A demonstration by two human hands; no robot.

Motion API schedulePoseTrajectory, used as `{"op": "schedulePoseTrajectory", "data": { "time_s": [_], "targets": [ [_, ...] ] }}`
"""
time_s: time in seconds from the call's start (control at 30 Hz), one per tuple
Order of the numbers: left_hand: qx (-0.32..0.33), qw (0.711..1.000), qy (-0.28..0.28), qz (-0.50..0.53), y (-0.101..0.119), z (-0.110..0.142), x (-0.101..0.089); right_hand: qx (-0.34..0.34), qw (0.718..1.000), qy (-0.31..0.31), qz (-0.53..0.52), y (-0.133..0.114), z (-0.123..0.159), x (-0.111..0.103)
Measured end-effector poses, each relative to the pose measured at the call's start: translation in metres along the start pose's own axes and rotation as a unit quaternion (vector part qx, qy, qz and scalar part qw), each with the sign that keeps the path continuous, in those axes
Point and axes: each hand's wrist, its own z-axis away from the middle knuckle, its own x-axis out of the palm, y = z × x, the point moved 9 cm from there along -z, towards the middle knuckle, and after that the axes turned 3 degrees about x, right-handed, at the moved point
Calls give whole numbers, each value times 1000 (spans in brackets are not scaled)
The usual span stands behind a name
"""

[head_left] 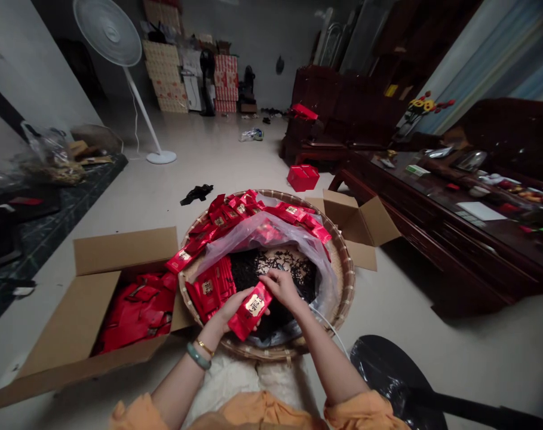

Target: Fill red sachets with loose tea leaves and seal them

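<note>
A red packet (pixel 253 306) with a gold label and dark characters is held over the basket by my left hand (pixel 235 310), fingers wrapped round its lower part. My right hand (pixel 278 285) is closed at the packet's upper end, pinching its edge. Beneath both hands, loose dark tea leaves (pixel 244 269) lie in a clear plastic sheet (pixel 316 251) lining a round woven basket (pixel 349 275). To the left of the leaves stands a row of red packets (pixel 211 286), and more red packets (pixel 235 209) lie along the basket's far rim.
An open cardboard box (pixel 74 316) full of red packets stands at the left. Another open box (pixel 365 224) is beyond the basket's right, near a red box (pixel 303 178) and a dark wooden table (pixel 414 197). A white fan (pixel 161 156) stands behind; a black round base (pixel 383 376) is at lower right.
</note>
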Motion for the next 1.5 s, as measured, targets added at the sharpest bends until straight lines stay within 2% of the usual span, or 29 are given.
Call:
{"op": "schedulePoseTrajectory", "data": {
  "time_s": [0.07,0.13,0.2,0.27,0.33,0.37,0.4,0.43,0.47,0.53,0.57,0.6,0.63,0.7,0.73,0.93,1.03,1.2,1.33,1.4,1.5],
  "targets": [
    [0,1000,-16,8,2,2,2,34,998,-29,-49,4,-1,1],
    [-3,999,-34,11,3,3,5,56,990,-84,-102,2,-1,2],
    [23,999,-37,16,10,2,3,84,979,-106,-154,-2,-3,-6],
    [97,995,13,14,25,0,-13,119,967,-56,-220,-3,-8,-26],
    [205,969,136,-31,48,6,-44,126,940,36,-314,-7,-16,-53],
    [257,939,212,-87,61,14,-60,119,919,83,-367,-9,-19,-66],
    [294,895,289,-169,73,25,-74,111,892,126,-419,-11,-22,-76],
    [314,837,358,-269,83,37,-82,103,866,153,-465,-13,-24,-83],
    [325,769,402,-375,93,46,-83,97,844,164,-501,-16,-26,-87],
    [306,633,463,-539,104,59,-81,92,823,136,-544,-24,-31,-83],
    [276,585,480,-592,105,61,-82,94,823,107,-551,-28,-31,-77],
    [238,557,492,-625,105,61,-86,99,826,75,-549,-31,-30,-69],
    [199,545,498,-644,103,60,-91,109,832,47,-543,-31,-28,-61],
    [145,547,495,-660,99,57,-102,137,842,2,-522,-27,-21,-41],
    [139,550,489,-663,98,55,-105,152,847,-16,-509,-22,-17,-30],
    [174,564,474,-653,106,48,-123,230,865,-116,-430,9,14,40],
    [182,569,475,-646,107,47,-130,253,866,-136,-409,19,28,70],
    [236,546,501,-629,108,55,-125,286,866,-186,-366,24,50,120],
    [297,539,506,-604,112,62,-115,289,865,-195,-361,22,57,145],
    [314,556,492,-591,114,61,-114,298,861,-186,-369,22,58,154],
    [298,599,469,-576,111,55,-120,315,855,-172,-375,22,60,163]
  ]
}}
